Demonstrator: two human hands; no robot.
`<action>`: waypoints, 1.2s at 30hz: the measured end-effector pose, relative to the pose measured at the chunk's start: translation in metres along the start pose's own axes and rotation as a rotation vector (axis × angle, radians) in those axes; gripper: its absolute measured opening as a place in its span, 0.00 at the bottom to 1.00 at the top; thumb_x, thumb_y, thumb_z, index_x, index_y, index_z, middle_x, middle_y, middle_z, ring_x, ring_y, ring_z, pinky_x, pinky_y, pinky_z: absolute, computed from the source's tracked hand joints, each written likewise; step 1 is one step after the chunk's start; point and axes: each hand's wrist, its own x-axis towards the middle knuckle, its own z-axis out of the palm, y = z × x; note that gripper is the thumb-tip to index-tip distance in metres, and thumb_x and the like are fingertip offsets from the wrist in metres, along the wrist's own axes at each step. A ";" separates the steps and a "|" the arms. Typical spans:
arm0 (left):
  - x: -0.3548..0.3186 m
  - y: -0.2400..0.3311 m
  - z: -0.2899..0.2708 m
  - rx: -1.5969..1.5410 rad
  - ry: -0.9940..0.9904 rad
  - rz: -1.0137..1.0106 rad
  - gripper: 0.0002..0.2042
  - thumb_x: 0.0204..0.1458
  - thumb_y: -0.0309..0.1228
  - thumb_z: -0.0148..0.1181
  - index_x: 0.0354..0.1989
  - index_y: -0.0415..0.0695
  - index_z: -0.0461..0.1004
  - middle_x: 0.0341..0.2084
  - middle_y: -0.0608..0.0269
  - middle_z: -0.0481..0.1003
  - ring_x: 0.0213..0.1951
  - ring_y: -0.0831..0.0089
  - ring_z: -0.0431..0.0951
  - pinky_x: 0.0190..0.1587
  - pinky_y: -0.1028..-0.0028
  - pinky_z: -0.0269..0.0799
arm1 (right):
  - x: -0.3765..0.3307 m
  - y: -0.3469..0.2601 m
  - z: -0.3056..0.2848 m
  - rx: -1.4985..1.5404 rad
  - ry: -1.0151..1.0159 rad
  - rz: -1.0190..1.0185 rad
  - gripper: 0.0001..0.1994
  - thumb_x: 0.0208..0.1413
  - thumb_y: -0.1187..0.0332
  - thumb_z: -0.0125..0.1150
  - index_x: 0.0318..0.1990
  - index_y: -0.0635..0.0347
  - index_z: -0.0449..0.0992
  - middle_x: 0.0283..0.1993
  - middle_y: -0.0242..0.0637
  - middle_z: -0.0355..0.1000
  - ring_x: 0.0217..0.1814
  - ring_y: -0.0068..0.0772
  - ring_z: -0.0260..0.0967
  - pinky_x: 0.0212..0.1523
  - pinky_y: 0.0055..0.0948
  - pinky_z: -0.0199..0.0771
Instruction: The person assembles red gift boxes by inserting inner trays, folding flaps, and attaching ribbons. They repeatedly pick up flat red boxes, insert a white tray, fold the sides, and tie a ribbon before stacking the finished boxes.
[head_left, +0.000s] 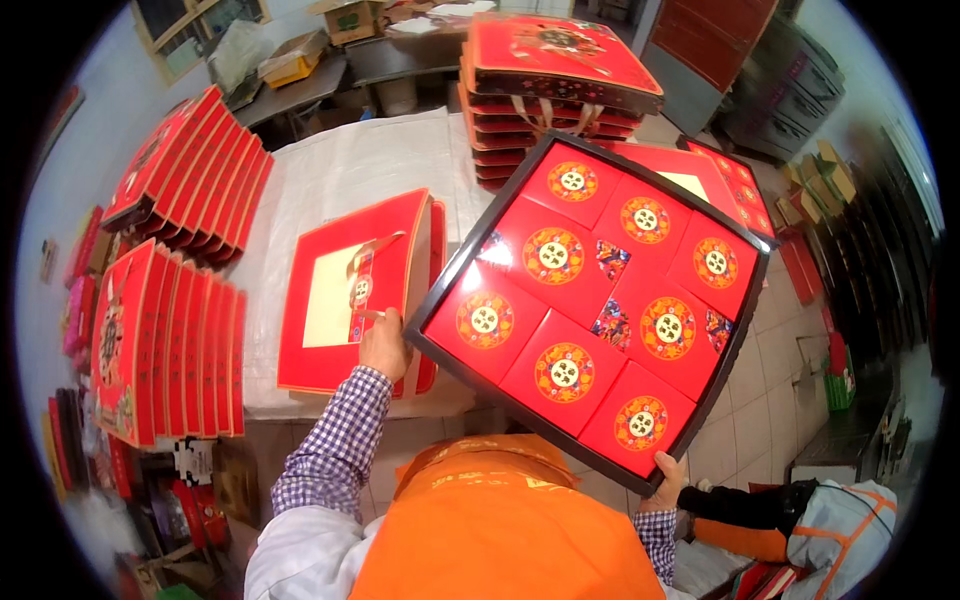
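A black-rimmed square tray (493,220) is held up at a slant in front of me. Red square boxes (553,255) with round gold-and-orange medallions fill it, and patterned paper shows in the gaps. My left hand (385,345) is closed at the tray's left corner, one finger sticking out over a red gift box. Around the near corner my right hand (665,475) is closed, its thumb on the rim and the other fingers mostly hidden. Beside my left hand, that red gift box (310,350) with a cream panel and a ribbon handle lies on the table.
Red gift cases (165,340) stand in rows at the left of the white-covered table (330,150). A tall pile of handled cases (560,60) rises at the back. Another filled tray (735,180) lies beyond mine. At lower right is a person's sleeve (740,500).
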 end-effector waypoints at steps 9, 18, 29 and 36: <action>-0.042 0.007 -0.011 0.167 0.149 0.022 0.08 0.50 0.21 0.51 0.39 0.37 0.64 0.36 0.39 0.73 0.33 0.44 0.78 0.35 0.52 0.75 | 0.035 -0.015 -0.007 -0.140 -0.213 0.098 0.34 0.44 0.75 0.61 0.63 0.67 0.58 0.57 0.44 0.68 0.56 0.38 0.68 0.58 0.35 0.68; -0.052 -0.011 0.033 0.239 0.189 0.052 0.05 0.53 0.23 0.49 0.38 0.38 0.65 0.39 0.45 0.70 0.32 0.49 0.78 0.33 0.56 0.77 | 0.050 0.008 0.011 -0.200 -0.413 0.225 0.34 0.43 0.76 0.61 0.63 0.65 0.60 0.55 0.41 0.70 0.54 0.34 0.70 0.56 0.32 0.70; -0.049 -0.032 0.001 0.244 0.197 -0.067 0.10 0.54 0.25 0.48 0.45 0.40 0.65 0.41 0.45 0.72 0.33 0.49 0.79 0.34 0.56 0.77 | 0.036 0.026 0.000 -0.127 -0.238 0.278 0.32 0.44 0.77 0.60 0.61 0.67 0.61 0.54 0.45 0.70 0.53 0.39 0.71 0.55 0.36 0.72; -0.046 -0.067 -0.137 0.036 0.589 -0.120 0.12 0.54 0.27 0.48 0.47 0.39 0.67 0.37 0.42 0.75 0.34 0.45 0.78 0.35 0.54 0.72 | 0.024 -0.030 0.002 -0.048 -0.126 0.180 0.31 0.45 0.76 0.58 0.61 0.69 0.60 0.54 0.48 0.69 0.50 0.44 0.73 0.51 0.41 0.77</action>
